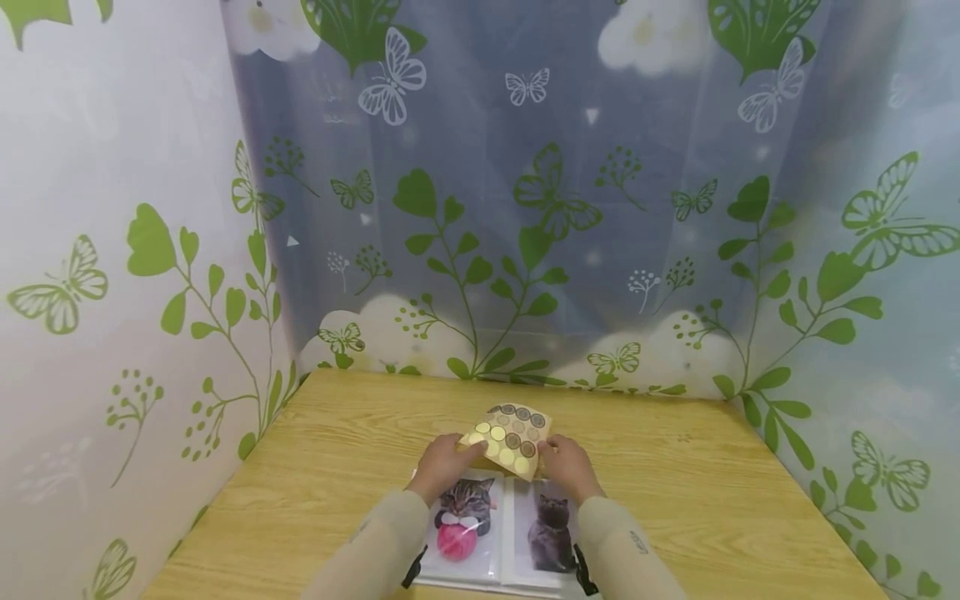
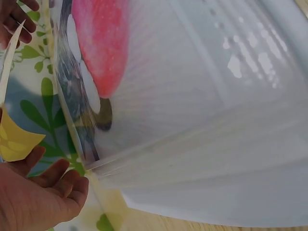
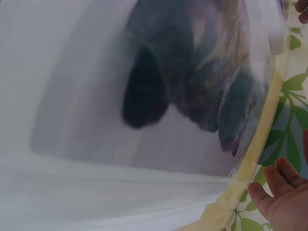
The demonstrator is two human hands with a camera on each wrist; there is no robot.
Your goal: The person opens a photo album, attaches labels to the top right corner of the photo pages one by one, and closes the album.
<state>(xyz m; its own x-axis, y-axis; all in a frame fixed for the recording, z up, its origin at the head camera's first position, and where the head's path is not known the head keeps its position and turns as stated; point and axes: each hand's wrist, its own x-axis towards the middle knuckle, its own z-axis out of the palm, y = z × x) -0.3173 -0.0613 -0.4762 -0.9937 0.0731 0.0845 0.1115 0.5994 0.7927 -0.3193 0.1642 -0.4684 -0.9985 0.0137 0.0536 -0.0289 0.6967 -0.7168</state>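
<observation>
Fingers first: the left hand (image 1: 444,463) has its fingers curled onto the left edge of the sticker sheet (image 1: 510,439), pinching it, while the right hand (image 1: 564,463) grips the right edge the same way. How tightly each thumb closes can't be made out from the head view. The sheet, tan with rows of round yellow and brown dots, is held tilted just above the far edge of an open photo album (image 1: 498,533). The album lies flat on the wooden table (image 1: 315,467), one page showing a tabby cat with a pink ball, the other a grey cat. Butterfly-and-leaf curtains (image 1: 480,208) surround the table.
</observation>
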